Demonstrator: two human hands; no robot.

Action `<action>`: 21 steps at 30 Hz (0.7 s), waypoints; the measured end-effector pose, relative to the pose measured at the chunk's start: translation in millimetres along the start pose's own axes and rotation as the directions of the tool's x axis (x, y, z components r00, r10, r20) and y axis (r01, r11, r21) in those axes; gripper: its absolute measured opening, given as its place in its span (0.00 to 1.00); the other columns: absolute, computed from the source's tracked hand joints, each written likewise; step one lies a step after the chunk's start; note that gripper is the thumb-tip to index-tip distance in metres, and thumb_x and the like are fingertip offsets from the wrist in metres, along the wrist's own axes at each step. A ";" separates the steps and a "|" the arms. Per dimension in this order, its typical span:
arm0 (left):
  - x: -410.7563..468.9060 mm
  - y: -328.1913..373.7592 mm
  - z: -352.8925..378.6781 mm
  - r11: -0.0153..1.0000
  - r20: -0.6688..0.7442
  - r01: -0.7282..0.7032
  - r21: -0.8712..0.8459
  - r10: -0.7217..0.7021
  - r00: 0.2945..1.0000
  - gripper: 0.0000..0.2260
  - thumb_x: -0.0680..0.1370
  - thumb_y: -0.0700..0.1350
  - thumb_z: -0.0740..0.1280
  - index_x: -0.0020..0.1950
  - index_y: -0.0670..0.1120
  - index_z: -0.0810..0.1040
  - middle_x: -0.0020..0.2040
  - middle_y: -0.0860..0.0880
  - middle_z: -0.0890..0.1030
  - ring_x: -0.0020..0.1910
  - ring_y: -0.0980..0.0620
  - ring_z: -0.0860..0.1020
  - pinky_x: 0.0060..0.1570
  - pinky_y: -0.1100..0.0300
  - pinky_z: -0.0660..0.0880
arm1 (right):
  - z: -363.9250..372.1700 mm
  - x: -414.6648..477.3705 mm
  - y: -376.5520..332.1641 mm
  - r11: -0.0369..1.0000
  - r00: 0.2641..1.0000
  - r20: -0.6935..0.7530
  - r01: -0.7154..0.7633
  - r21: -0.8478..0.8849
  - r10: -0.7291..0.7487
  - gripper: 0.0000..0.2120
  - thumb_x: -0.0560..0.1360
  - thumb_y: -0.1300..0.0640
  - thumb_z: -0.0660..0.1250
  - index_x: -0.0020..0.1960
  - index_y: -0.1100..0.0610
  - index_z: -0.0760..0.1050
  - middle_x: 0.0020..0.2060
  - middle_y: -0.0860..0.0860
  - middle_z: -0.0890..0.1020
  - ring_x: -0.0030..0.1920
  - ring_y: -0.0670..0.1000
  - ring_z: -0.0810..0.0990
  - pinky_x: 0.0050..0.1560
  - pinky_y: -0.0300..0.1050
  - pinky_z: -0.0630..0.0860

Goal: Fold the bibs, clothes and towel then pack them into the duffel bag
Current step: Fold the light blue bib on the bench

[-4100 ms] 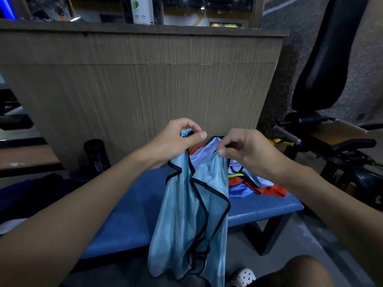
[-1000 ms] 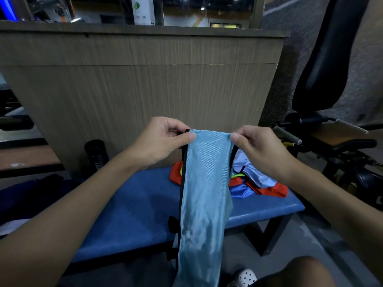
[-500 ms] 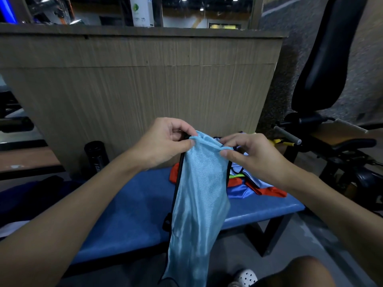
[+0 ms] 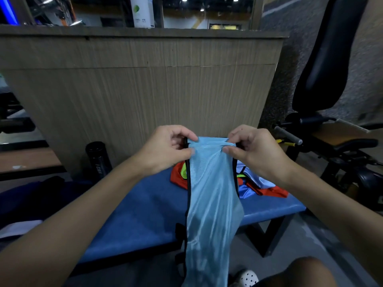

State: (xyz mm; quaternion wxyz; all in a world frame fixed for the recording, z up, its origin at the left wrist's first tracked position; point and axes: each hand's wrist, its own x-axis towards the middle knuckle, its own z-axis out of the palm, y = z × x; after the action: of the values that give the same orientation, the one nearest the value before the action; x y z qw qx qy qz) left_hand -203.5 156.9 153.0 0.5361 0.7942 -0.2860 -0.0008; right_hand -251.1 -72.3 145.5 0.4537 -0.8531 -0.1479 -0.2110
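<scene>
A light blue mesh bib (image 4: 211, 195) with black trim hangs in a long narrow strip in front of the blue bench (image 4: 136, 212). My left hand (image 4: 165, 150) pinches its top left corner and my right hand (image 4: 255, 150) pinches its top right corner, so the top edge is stretched between them. Behind the bib, a heap of red, yellow-green and pale blue bibs (image 4: 259, 183) lies on the bench's far right end. A dark blue fabric mass (image 4: 31, 195) lies at the left; whether it is the duffel bag I cannot tell.
A wood-grain partition (image 4: 141, 92) rises right behind the bench. A black bottle (image 4: 98, 159) stands on the floor at its foot. A black exercise machine with a padded seat (image 4: 325, 59) fills the right side. My white perforated shoe (image 4: 246, 276) shows at the bottom.
The bib went from a loose bunch to a narrow strip. Since half a second ago my hands have moved apart and pulled its top edge flat.
</scene>
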 end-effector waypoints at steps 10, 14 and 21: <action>-1.7 -0.9 9.9 1.000 0.026 -0.007 -0.018 0.007 1.000 0.03 0.73 0.34 0.74 0.45 0.39 0.83 0.43 0.42 0.85 0.40 0.56 0.82 0.44 0.64 0.79 | -7.4 0.4 0.5 0.999 1.000 -0.004 -0.006 0.049 0.006 0.06 0.71 0.65 0.75 0.37 0.58 0.80 0.42 0.47 0.78 0.41 0.49 0.78 0.48 0.53 0.76; 0.1 -0.4 7.4 0.999 -0.017 -0.037 0.006 0.037 0.999 0.04 0.73 0.34 0.74 0.44 0.41 0.82 0.44 0.39 0.85 0.44 0.40 0.84 0.52 0.45 0.79 | -10.5 -2.8 0.4 0.998 0.999 0.006 -0.040 0.058 0.039 0.06 0.70 0.65 0.75 0.38 0.58 0.80 0.43 0.47 0.79 0.41 0.50 0.81 0.50 0.53 0.79; -0.7 7.8 10.8 0.996 -0.044 -0.060 -0.058 0.058 0.997 0.14 0.73 0.29 0.72 0.50 0.46 0.79 0.46 0.46 0.83 0.45 0.56 0.81 0.52 0.61 0.79 | -12.6 -2.5 3.2 0.993 0.996 0.010 -0.090 0.073 0.089 0.08 0.68 0.53 0.77 0.38 0.54 0.79 0.41 0.53 0.84 0.42 0.65 0.81 0.46 0.68 0.78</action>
State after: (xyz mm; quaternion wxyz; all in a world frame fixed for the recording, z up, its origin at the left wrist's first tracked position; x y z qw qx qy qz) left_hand -211.0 146.0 154.8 0.5653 0.7689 -0.2978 0.0234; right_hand -254.6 -84.8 148.3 0.4931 -0.8424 -0.1187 -0.1819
